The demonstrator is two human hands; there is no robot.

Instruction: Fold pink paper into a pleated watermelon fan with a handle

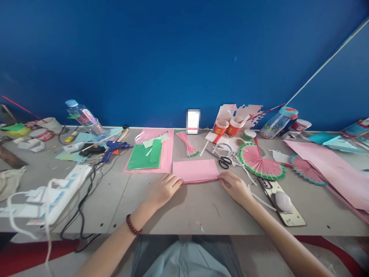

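Note:
A folded pink paper sheet lies flat on the grey table in front of me. My left hand rests at its near left corner, fingers curled and pressed down on the fold. My right hand presses the near right corner with its fingers bent together. A dark red bead bracelet circles my left wrist. Both hands pinch the paper's near edge.
Green paper on a larger pink sheet, a blue glue gun, scissors, watermelon paper fans, red paper cups, a phone with a white stone on it, a power strip with cables, bottles and large pink sheets are around.

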